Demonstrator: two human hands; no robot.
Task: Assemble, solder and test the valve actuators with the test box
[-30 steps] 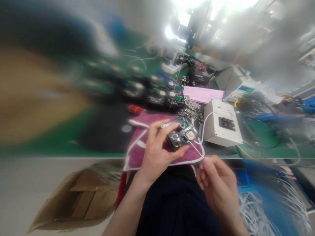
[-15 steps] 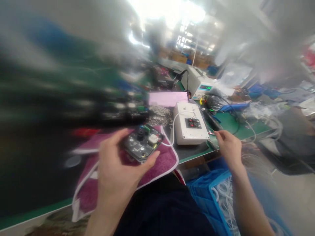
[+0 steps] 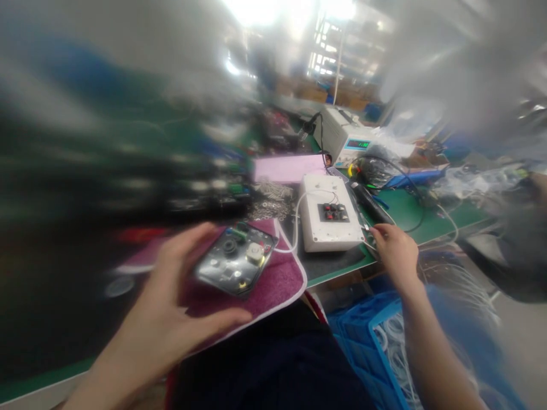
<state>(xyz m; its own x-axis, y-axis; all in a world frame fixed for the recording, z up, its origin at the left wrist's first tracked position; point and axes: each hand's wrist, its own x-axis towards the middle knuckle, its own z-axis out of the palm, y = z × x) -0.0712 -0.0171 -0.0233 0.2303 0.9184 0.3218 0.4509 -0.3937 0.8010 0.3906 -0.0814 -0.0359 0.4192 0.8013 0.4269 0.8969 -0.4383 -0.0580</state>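
A dark device with a clear cover (image 3: 235, 263), circuit parts showing on it, lies on a purple cloth (image 3: 286, 278). My left hand (image 3: 179, 310) is open beside it, thumb and fingers spread around its near left side and apart from it. A white cable (image 3: 294, 236) runs from the device to a white box (image 3: 329, 228) with red and black terminals on top. At the right side of that box, my right hand (image 3: 395, 253) has its thumb and forefinger pinched together. What they hold, by the box's edge, is too small to make out.
Behind the box stands a power supply (image 3: 346, 136) with a green lit display. Small metal screws and washers (image 3: 271, 199) are heaped by a pink sheet (image 3: 290, 169). A black cylindrical tool (image 3: 371, 205) lies right of the box. Below the table edge sits a blue crate (image 3: 363, 336) of clear tubing.
My left hand has let go of the device and drawn back to the lower left, its fingers spreading. The device now rests on the cloth. My right hand has hardly moved.
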